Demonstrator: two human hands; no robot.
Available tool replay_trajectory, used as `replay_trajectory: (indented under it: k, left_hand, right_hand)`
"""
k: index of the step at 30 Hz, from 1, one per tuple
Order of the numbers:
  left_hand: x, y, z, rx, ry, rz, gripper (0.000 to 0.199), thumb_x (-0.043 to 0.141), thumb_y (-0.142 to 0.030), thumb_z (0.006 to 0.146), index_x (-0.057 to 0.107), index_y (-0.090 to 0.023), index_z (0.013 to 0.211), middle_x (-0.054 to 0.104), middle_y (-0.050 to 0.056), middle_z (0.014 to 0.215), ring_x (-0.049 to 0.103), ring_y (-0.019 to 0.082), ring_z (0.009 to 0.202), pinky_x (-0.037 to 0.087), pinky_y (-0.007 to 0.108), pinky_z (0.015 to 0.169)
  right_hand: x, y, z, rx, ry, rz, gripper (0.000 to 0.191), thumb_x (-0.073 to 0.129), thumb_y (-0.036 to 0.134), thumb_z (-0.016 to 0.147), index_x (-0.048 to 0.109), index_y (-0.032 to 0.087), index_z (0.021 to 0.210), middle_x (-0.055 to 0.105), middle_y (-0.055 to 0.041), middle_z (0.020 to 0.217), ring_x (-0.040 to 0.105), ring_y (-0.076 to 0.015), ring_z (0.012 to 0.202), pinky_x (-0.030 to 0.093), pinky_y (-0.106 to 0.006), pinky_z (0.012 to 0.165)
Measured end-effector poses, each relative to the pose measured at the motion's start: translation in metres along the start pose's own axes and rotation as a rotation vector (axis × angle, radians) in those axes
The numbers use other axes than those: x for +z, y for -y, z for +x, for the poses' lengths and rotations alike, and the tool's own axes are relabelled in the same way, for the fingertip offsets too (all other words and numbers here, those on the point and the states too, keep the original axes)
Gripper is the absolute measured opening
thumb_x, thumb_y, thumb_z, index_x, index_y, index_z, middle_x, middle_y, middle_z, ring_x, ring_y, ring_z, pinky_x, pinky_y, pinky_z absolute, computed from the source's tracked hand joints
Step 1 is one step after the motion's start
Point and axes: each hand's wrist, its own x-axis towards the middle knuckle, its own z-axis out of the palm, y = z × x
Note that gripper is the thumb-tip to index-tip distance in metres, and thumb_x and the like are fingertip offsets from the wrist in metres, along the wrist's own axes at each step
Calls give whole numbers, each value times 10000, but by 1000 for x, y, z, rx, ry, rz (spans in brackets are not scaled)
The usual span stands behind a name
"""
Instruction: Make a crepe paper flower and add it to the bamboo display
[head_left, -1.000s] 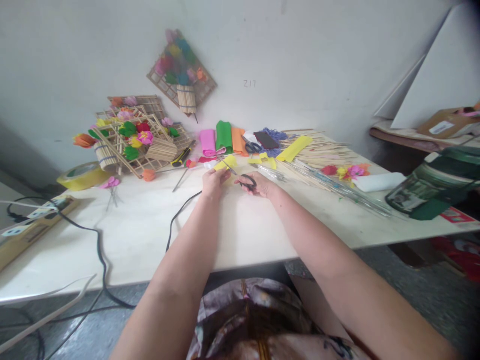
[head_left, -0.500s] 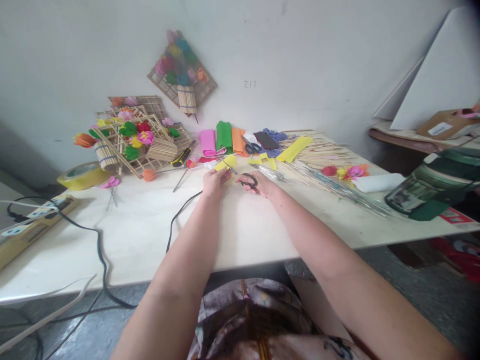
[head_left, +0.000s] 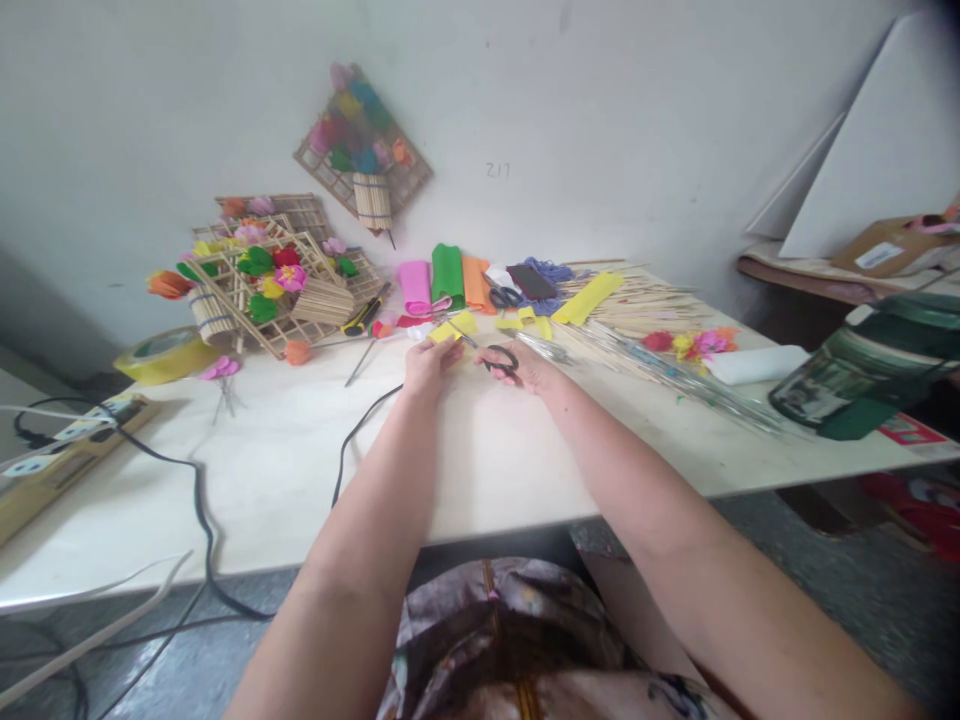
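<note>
My right hand [head_left: 521, 368] has its fingers through the black handles of a pair of scissors [head_left: 501, 362], whose blades point up and left. Just left of it, my left hand [head_left: 431, 362] pinches a small yellow paper piece [head_left: 454, 326], with the blades at its right edge. Other yellow scraps [head_left: 526, 321] lie beyond my hands, and a longer yellow strip [head_left: 589, 298] rests on thin sticks to the right. Pink [head_left: 415, 287], green [head_left: 448, 277] and orange [head_left: 477, 283] paper rolls stand near the wall, next to a second pair of scissors [head_left: 505, 296].
Stick lattices with paper flowers [head_left: 277, 280], yellow tape [head_left: 166, 355] and a power strip [head_left: 71, 455] occupy the left side. A black cable [head_left: 199, 490] crosses the table [head_left: 300, 500]. Wires [head_left: 697, 385], a white roll [head_left: 761, 366] and a green bottle [head_left: 847, 370] are on the right.
The scissors and my right hand have shifted very slightly right. My left hand keeps its pinch on the yellow paper, nearly unmoved.
</note>
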Motion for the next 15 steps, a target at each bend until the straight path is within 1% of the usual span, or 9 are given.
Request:
replay_trajectory:
  k: [7, 12, 15]
  left_hand:
    - [-2, 2, 2, 29, -9, -22, 214, 785, -161, 556, 660, -93, 715, 664, 53, 693, 635, 128, 640, 518, 264, 701]
    - [-3, 3, 4, 37, -20, -44, 200, 784, -151, 555, 653, -98, 696, 659, 47, 699, 632, 126, 648, 515, 288, 750]
    - [-3, 2, 4, 28, -28, -48, 215, 788, -145, 551, 654, -89, 710, 662, 58, 722, 633, 123, 650, 509, 283, 762]
  right_hand:
    - [0, -3, 2, 1, 1, -19, 350, 712, 442, 695, 595, 112, 712, 446, 62, 430, 296, -15, 337, 195, -145, 298]
    - [3, 0, 0, 9, -25, -29, 341, 715, 430, 693, 594, 112, 709, 447, 63, 447, 311, -17, 349, 189, -144, 295]
    - [5, 3, 0, 10, -29, -44, 332, 719, 414, 694, 595, 106, 715, 428, 69, 439, 307, -14, 345, 184, -143, 293]
